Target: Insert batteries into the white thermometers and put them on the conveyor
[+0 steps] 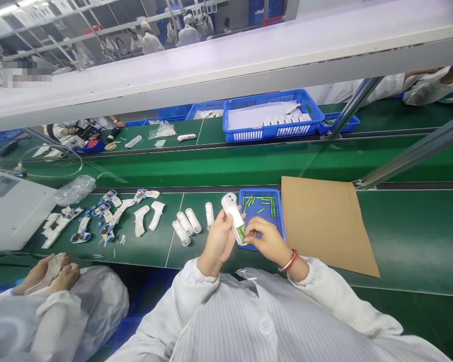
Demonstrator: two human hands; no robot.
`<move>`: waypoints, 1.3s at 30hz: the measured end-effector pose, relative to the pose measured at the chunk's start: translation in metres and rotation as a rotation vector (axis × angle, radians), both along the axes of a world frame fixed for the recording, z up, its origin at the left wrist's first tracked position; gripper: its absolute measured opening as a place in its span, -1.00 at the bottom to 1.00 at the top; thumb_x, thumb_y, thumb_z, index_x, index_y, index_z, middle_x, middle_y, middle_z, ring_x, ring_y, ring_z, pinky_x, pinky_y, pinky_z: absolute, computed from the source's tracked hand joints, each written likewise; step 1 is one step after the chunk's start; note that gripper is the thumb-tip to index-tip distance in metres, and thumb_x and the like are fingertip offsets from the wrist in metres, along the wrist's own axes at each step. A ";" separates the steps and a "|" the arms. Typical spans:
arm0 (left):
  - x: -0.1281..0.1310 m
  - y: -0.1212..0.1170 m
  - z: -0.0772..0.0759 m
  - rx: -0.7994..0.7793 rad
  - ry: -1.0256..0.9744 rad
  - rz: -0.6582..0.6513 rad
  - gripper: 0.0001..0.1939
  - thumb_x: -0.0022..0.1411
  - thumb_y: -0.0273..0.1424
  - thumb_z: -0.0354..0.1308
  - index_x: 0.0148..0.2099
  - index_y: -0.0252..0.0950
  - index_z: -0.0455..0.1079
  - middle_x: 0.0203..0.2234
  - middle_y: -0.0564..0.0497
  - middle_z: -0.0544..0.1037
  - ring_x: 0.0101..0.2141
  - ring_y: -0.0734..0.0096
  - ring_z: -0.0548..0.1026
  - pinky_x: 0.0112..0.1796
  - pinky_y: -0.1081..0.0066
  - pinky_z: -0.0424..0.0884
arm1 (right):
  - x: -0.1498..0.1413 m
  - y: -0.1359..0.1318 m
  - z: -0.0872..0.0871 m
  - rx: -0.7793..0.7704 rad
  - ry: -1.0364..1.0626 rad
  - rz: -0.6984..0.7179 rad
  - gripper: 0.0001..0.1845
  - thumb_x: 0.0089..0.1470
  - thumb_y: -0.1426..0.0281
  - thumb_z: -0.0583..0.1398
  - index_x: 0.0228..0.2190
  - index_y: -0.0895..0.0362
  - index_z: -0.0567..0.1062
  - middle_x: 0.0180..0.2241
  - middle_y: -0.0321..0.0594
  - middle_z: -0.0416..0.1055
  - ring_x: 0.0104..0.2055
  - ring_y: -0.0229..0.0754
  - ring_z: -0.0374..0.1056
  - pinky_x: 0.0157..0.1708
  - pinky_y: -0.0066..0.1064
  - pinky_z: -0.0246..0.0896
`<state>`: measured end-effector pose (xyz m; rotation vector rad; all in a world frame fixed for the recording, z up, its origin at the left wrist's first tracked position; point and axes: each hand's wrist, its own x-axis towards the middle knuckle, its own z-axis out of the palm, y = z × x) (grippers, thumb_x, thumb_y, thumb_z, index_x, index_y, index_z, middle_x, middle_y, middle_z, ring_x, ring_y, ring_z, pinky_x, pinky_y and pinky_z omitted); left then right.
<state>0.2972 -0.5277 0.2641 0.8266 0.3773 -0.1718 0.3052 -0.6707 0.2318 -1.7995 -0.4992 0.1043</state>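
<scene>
My left hand (219, 235) is wrapped round a white handheld thermometer (230, 202), its head pointing away from me. In the thermometer's handle an open compartment shows green batteries (240, 231). The fingers of my right hand (265, 237) are pinched together at the lower end of this compartment, on a green battery that they partly hide. Beneath my hands stands a blue tray (262, 192) with several loose green batteries (273, 206) in it. Left of my hands, several white thermometers (194, 221) lie on the green bench.
Brown cardboard (324, 226) lies right of the tray. White shell halves (156, 215) and part-assembled housings (109, 216) lie to the left, near a co-worker's hands (64, 276). Behind, a blue basket (245, 134) holds white parts. A metal post (411, 151) and overhead shelf (226, 75) frame the bench.
</scene>
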 end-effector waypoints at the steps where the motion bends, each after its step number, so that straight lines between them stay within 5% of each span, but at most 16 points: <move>1: 0.000 0.000 -0.002 0.001 0.006 -0.024 -0.78 0.15 -0.39 0.16 -0.11 -0.27 0.38 0.00 -0.10 0.38 -0.03 0.19 0.39 -0.03 0.20 0.33 | 0.001 0.001 -0.003 0.023 0.080 0.000 -0.91 -0.11 0.45 0.26 -0.54 0.14 0.41 -0.49 -0.32 0.30 -0.49 -0.32 0.25 -0.47 -0.44 0.24; 8: 0.006 0.002 -0.023 0.004 0.032 -0.183 -0.74 0.16 -0.36 0.15 -0.09 -0.31 0.37 0.01 -0.15 0.37 -0.06 0.14 0.41 -0.07 0.16 0.37 | 0.002 0.004 -0.029 0.343 0.630 -0.006 -0.60 -0.42 0.31 0.38 -0.61 0.15 0.26 -0.60 -0.43 0.27 -0.56 -0.36 0.21 -0.50 -0.45 0.20; 17: 0.022 0.002 -0.037 -0.058 0.083 -0.219 -0.76 0.17 -0.39 0.13 -0.10 -0.31 0.39 0.02 -0.12 0.37 -0.07 0.17 0.41 -0.07 0.19 0.37 | 0.011 0.004 -0.040 0.388 0.663 -0.078 -0.53 -0.45 0.18 0.40 -0.64 0.14 0.26 -0.64 -0.44 0.26 -0.57 -0.35 0.22 -0.52 -0.45 0.18; 23: 0.067 0.020 -0.063 0.036 0.288 -0.202 -0.76 0.19 -0.33 0.07 -0.22 -0.43 0.41 -0.24 -0.21 0.49 -0.22 0.22 0.48 -0.25 0.31 0.43 | 0.019 -0.008 -0.064 0.143 0.539 -0.196 -0.56 -0.14 0.01 0.21 -0.61 0.12 0.27 -0.67 -0.40 0.23 -0.59 -0.33 0.17 -0.56 -0.46 0.09; 28: 0.121 0.048 -0.084 0.240 0.282 -0.199 -0.87 0.08 -0.48 0.18 -0.28 -0.41 0.35 -0.37 -0.12 0.47 -0.35 0.35 0.48 -0.36 0.41 0.39 | 0.017 -0.029 -0.089 -0.077 0.464 -0.221 -0.63 -0.06 0.13 0.14 -0.66 0.10 0.21 -0.67 -0.40 0.16 -0.58 -0.30 0.13 -0.54 -0.44 0.07; 32: 0.181 0.061 -0.102 0.453 0.197 -0.172 -0.78 0.02 -0.51 0.25 -0.27 -0.37 0.28 -0.47 -0.04 0.43 -0.42 0.43 0.45 -0.39 0.44 0.35 | 0.015 -0.032 -0.102 -0.379 0.418 -0.164 -0.75 0.05 0.29 0.08 -0.59 0.12 0.30 -0.58 -0.30 0.32 -0.49 -0.24 0.28 -0.43 -0.40 0.16; 35: 0.234 0.062 -0.118 0.678 0.150 -0.177 -0.76 0.05 -0.50 0.23 -0.22 -0.38 0.27 -0.46 0.02 0.41 -0.46 0.52 0.40 -0.39 0.45 0.35 | 0.016 -0.028 -0.106 -0.673 0.399 -0.070 -0.89 0.03 0.47 0.09 -0.43 0.18 0.44 -0.37 -0.12 0.45 -0.28 -0.15 0.37 -0.25 -0.35 0.21; 39: 0.297 0.053 -0.137 1.004 0.134 -0.242 -0.77 0.20 -0.35 0.10 -0.14 -0.38 0.30 -0.35 0.01 0.42 -0.39 0.49 0.40 -0.35 0.38 0.39 | 0.022 -0.019 -0.109 -0.800 0.449 -0.007 -0.75 -0.15 0.59 0.21 -0.32 0.27 0.51 -0.24 0.08 0.46 -0.17 0.03 0.40 -0.16 -0.25 0.22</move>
